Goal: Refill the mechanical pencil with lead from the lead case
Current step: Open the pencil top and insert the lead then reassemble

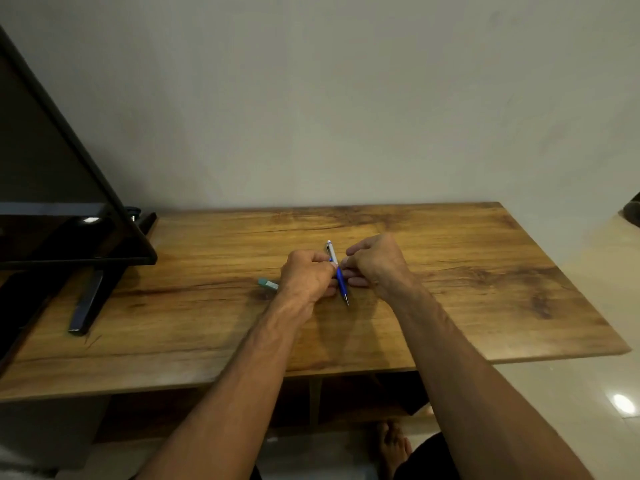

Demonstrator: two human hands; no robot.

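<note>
A blue and white mechanical pencil [341,280] is held over the wooden table [450,271], its metal tip toward me and its white cap end pointing away. My left hand [306,275] grips the pencil's middle. My right hand [375,265] is right beside it, with fingertips pinched near the barrel; what they pinch is too small to see. A small teal lead case [267,283] lies on the table just left of my left hand, partly hidden behind it.
A black monitor [52,202] on a stand [88,306] fills the table's left end. The table's front edge runs under my forearms. Tiled floor [588,393] lies to the right.
</note>
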